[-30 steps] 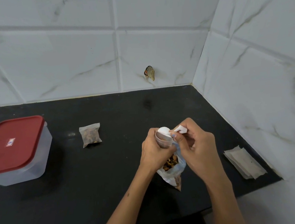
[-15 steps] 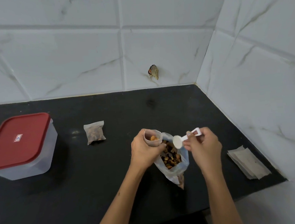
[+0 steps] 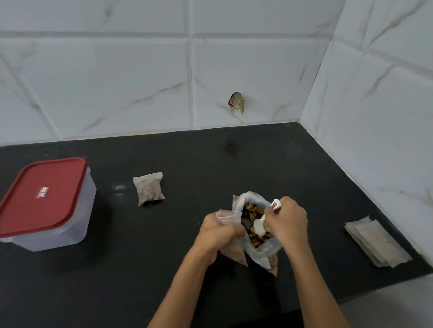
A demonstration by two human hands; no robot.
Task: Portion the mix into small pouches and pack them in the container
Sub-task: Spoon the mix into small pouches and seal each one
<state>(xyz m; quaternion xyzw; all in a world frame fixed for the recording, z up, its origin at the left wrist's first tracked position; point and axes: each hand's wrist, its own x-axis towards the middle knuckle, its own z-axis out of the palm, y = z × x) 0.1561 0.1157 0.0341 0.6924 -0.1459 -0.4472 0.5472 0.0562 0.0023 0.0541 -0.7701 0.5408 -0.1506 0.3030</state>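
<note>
One pouch filled, second under way

From left: lidded container [image 3: 41,203], filled pouch [image 3: 149,188]. I see the left hand [image 3: 217,235] gripping an open pouch [image 3: 229,216]; the right hand [image 3: 286,221] pinches the scoop [image 3: 259,226] in the mix bag [image 3: 256,222]. Next, I judge: lift a scoopful across.

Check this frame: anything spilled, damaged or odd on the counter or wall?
No spill shows on the counter. One oddity: a small crumpled brownish scrap sits on the wall tile above the counter's back edge, at what looks like a chipped spot. I cannot tell what it is.
</note>
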